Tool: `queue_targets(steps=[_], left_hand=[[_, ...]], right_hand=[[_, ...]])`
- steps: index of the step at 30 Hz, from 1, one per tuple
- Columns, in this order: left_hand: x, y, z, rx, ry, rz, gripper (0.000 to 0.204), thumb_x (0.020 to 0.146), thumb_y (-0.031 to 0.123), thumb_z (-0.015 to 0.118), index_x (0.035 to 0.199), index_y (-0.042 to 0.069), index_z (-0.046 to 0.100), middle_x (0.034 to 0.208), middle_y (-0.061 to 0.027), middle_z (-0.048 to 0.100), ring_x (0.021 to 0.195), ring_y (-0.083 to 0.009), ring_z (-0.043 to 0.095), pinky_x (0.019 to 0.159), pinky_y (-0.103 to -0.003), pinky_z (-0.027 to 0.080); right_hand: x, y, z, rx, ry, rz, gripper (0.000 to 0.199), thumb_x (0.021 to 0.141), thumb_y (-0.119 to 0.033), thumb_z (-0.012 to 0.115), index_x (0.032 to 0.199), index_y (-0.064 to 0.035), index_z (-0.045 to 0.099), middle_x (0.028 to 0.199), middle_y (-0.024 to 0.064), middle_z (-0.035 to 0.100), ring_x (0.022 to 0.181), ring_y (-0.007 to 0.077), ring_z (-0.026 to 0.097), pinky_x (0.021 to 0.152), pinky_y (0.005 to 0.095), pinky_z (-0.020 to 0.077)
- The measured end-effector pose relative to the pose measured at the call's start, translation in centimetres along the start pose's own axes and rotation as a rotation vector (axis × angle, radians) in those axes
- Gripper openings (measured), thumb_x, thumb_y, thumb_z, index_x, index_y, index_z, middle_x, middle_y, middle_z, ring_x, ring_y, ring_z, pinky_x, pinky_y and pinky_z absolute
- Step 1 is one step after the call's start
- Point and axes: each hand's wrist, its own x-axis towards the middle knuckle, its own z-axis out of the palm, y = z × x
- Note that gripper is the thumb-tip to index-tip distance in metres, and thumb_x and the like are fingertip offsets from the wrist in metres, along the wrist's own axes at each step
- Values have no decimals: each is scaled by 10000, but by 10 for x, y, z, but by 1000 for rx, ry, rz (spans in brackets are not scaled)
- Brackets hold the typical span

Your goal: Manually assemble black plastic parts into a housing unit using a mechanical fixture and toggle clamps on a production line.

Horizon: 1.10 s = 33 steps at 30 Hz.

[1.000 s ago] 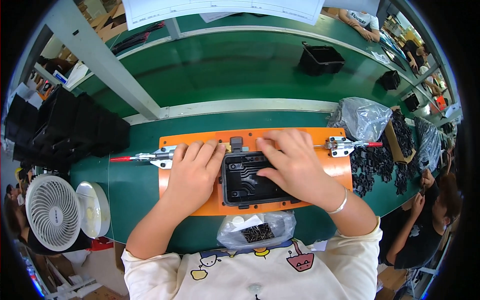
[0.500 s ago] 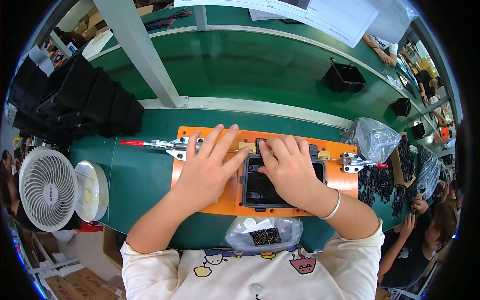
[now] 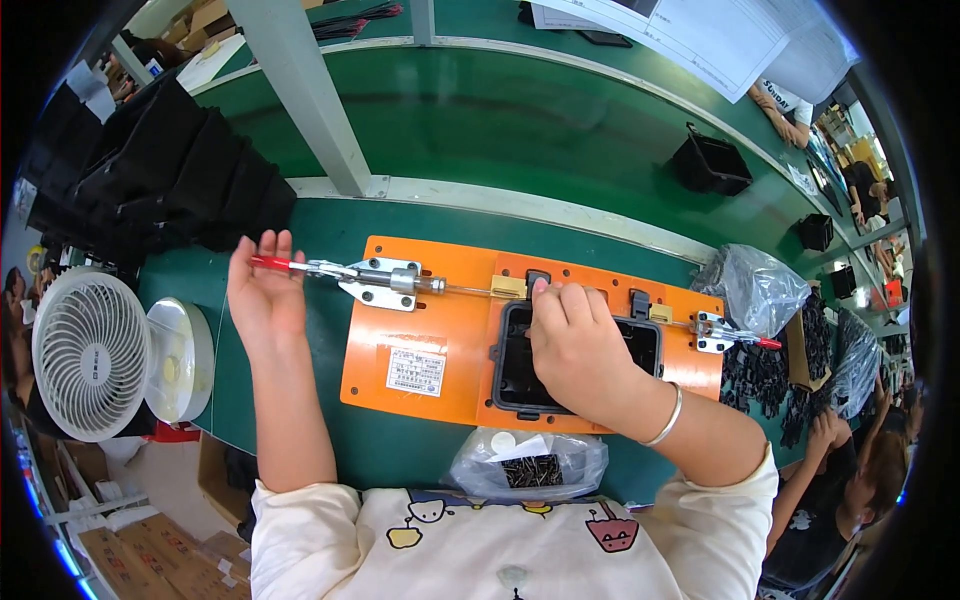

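Note:
A black open-topped plastic box (image 3: 528, 412) sits on an orange fixture plate (image 3: 460, 340). My right hand (image 3: 582, 345) is closed over its far edge, fingers curled and thumb pressed by a small black hinge piece (image 3: 538, 278); the fingertips are partly hidden. Out to the left, my left hand (image 3: 268, 295) has its fingers curled around the red handle (image 3: 272, 262) of a metal toggle clamp (image 3: 385, 283). A brass-coloured block (image 3: 508, 287) on that clamp's rod meets the hinge piece. A second toggle clamp (image 3: 712, 330) with a red handle stands at the plate's right end.
A bag of screws (image 3: 530, 465) lies at the near edge. To the left are a white fan (image 3: 92, 355) and stacked black boxes (image 3: 180, 170). Small black parts (image 3: 755, 375) and a clear plastic bag (image 3: 755, 285) lie right. A metal post (image 3: 305, 95) rises beyond the plate.
My left hand has moved left from the plate beside the box to the left clamp's red handle. My right hand stays at the box's far edge, its fingers now more curled.

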Motion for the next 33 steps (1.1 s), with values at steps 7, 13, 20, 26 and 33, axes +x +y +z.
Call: queue_targets(steps=[7, 13, 20, 26, 33], left_hand=[[-31, -4, 64, 261, -290, 530, 214, 975, 233, 501, 857, 56, 477, 588, -33, 449, 523, -135, 438, 557, -258, 400], [-30, -1, 65, 322, -320, 548, 225, 968, 183, 476, 781, 61, 447, 563, -23, 419, 482, -120, 387, 464, -250, 340], [-25, 1, 61, 331, -362, 540, 194, 967, 164, 476, 811, 51, 461, 578, -34, 425, 509, -118, 402, 475, -255, 355], [-23, 4, 56, 340, -415, 519, 167, 972, 149, 467, 842, 45, 477, 590, -45, 434, 527, -128, 403, 504, -267, 359], [-22, 7, 55, 377, -405, 504, 216, 961, 158, 470, 767, 62, 451, 588, -49, 434, 535, -139, 394, 522, -275, 346]], right_hand=[[-1, 1, 3, 38, 28, 26, 490, 717, -101, 662, 1090, 200, 560, 940, 168, 519, 877, 290, 503, 754, 364, 435], [5, 13, 0, 150, 11, 110, 385, 726, -117, 696, 1003, 135, 605, 908, 135, 531, 851, 280, 511, 746, 349, 435], [38, 68, 9, 898, -83, 355, 253, 690, -33, 760, 887, 29, 616, 819, 161, 589, 719, 291, 620, 664, 357, 508], [57, 77, 2, 933, -278, 327, 198, 690, -20, 762, 778, 39, 594, 711, 163, 624, 672, 291, 619, 620, 349, 491], [63, 74, -7, 845, -393, 313, 219, 684, -47, 760, 691, 41, 560, 654, 194, 586, 659, 344, 592, 597, 394, 464]])
